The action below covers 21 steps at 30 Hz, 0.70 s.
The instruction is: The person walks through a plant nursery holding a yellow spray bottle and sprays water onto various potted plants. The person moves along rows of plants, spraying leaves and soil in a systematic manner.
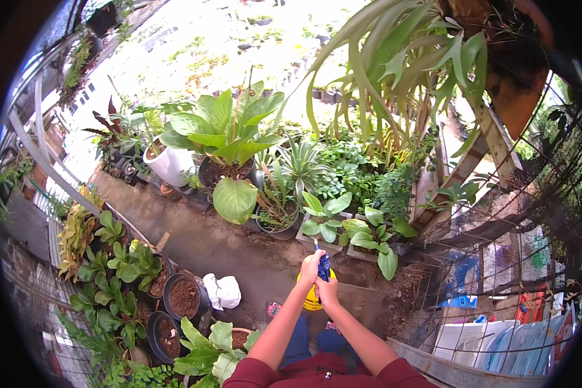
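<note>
Both my hands are closed on a spray bottle [312, 302] with a yellow body and a dark blue head, held out in front of my waist. My left hand [310, 268] wraps the upper part beside the blue head. Lower down on its right side, my right hand [328, 290] grips it. The nozzle end points away from me, toward a potted broad-leaf plant [322, 216] in a square pot. Next to that, on the right, grows another low leafy plant [376, 238]. My fingers hide much of the sprayer's head and neck.
A dirt path [200, 239] runs between plant rows. Soil-filled black pots [182, 296] and a white bag [222, 291] are at the left. Beyond the path stand a white pot [171, 167] and a big leafy plant [223, 129]. Wire mesh [491, 258] borders the right; a staghorn fern [401, 58] hangs above.
</note>
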Each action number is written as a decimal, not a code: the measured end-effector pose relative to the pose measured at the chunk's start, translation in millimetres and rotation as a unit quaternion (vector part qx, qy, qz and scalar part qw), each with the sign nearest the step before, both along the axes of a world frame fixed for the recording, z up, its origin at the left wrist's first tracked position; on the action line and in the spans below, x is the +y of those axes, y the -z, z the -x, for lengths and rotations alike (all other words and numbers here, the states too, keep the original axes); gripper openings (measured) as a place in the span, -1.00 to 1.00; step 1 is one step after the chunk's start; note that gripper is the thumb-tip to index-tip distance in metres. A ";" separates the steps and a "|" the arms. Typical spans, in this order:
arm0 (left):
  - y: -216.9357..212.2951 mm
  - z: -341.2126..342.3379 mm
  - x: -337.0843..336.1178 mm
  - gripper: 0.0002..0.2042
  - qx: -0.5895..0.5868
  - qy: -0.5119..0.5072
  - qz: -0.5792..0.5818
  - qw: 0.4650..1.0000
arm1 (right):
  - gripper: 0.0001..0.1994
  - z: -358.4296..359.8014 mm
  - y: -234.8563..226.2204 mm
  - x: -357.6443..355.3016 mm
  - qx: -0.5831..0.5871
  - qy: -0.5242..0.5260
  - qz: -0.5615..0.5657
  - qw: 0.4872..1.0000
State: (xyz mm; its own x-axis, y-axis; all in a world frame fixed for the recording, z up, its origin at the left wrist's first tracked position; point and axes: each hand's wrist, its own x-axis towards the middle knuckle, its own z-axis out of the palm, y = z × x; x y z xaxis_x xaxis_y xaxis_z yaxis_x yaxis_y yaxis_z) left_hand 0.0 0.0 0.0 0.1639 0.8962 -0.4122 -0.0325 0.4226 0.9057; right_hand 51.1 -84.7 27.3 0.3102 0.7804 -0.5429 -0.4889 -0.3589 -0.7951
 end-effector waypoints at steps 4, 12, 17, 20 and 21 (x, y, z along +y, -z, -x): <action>-12.7 11.2 0.4 -0.58 0.002 -0.008 0.044 0.999 | -0.74 9.2 -4.4 3.3 0.029 -0.013 0.003 0.999; 2.8 -70.6 -43.6 -0.68 -0.065 0.099 0.185 0.975 | -0.80 -54.3 19.3 -47.3 -0.021 0.088 0.085 0.992; 32.5 -134.4 -82.1 -0.68 -0.134 0.159 0.185 0.960 | -0.80 -103.5 25.5 -87.5 -0.083 0.145 0.125 0.978; 17.1 -150.4 -93.5 -0.68 -0.174 0.158 0.204 0.950 | -0.79 -121.2 30.2 -101.1 -0.163 0.151 0.141 0.965; 20.3 -144.5 -92.7 -0.68 -0.188 0.142 0.209 0.949 | -0.77 -116.9 27.6 -98.0 -0.183 0.136 0.148 0.962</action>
State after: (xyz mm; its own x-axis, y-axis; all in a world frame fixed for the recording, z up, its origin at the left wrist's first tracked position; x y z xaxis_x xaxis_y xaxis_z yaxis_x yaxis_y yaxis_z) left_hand 144.5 -92.7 -20.3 0.5796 0.5650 -0.5872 -0.1509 0.7825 0.6041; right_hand 168.0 -182.6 -0.3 0.6936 0.4711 -0.5449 -0.3038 -0.4946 -0.8143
